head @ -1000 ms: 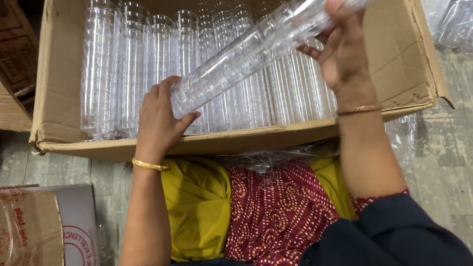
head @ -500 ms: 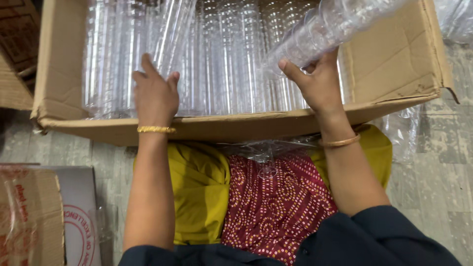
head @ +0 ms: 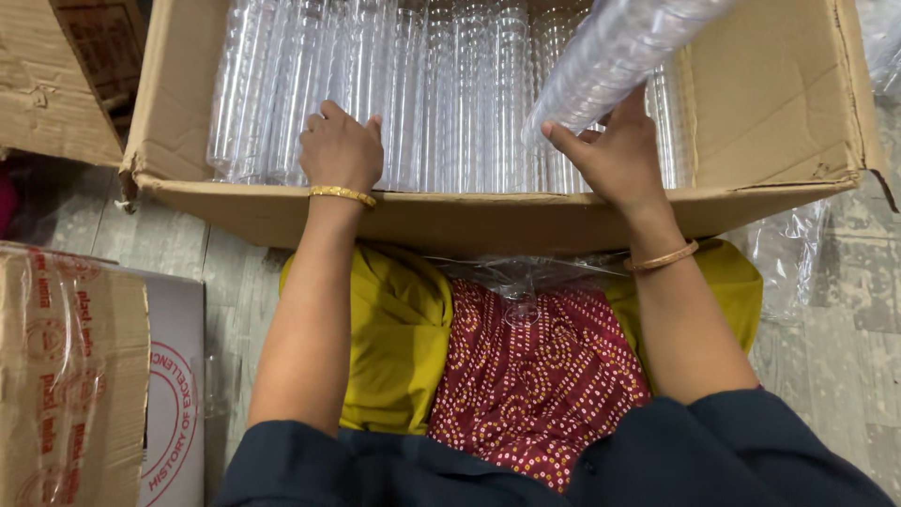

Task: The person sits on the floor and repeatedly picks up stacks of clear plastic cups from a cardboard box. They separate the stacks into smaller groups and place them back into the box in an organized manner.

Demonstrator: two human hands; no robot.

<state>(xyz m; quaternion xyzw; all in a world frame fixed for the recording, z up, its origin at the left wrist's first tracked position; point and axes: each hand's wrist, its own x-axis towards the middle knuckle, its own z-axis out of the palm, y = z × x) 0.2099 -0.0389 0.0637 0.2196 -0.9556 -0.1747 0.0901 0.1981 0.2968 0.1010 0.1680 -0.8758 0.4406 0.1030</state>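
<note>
A large open cardboard box [head: 770, 103] in front of me holds several long stacks of clear plastic cups [head: 441, 94] lying side by side. My left hand [head: 340, 148] rests palm-down on the stacks at the near left of the box. My right hand [head: 619, 155] grips the near end of one wrapped stack of clear cups [head: 624, 47], which tilts up and away to the right above the others. Each wrist wears a thin gold bangle.
My lap in yellow and red patterned cloth lies under the box's near edge, with loose clear plastic film [head: 526, 277] on it. A taped carton [head: 66, 376] and a white box [head: 174, 394] stand at the left. More cardboard [head: 56, 84] sits upper left.
My left hand let go of the tilted stack and settled on the packed cups. My right hand slid to the stack's near end, which now points further to the right.
</note>
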